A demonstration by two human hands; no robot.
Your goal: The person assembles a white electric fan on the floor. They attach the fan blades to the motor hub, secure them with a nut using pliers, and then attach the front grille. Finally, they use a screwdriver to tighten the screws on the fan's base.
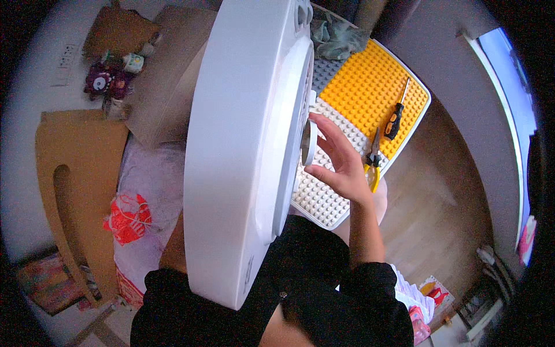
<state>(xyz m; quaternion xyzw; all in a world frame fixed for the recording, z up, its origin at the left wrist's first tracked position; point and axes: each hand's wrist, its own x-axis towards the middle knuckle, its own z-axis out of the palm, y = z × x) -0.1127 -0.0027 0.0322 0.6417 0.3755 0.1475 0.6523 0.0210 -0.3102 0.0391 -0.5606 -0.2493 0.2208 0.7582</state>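
A large white plastic housing (231, 144) with rounded corners stands on edge in front of my body, tall and slightly tilted. On its right-facing side, my right hand (344, 159) curls thumb and fingers around the rim of a small white disc-shaped part (312, 144). Whether that disc is joined to the housing cannot be made out. My left forearm (173, 248) goes behind the housing, which hides the left hand. Beyond my right hand lies a studded building-brick board (358, 81) in yellow, white and grey. Pliers with yellow handles (374, 168) and a black-and-orange screwdriver (393, 120) rest on it.
A crumpled translucent plastic bag (338, 37) sits at the board's far end. To the left are brown cardboard (69, 133), a red plastic bag (130, 217) and a purple plush toy (107, 81). Wooden flooring (433, 191) shows at the right.
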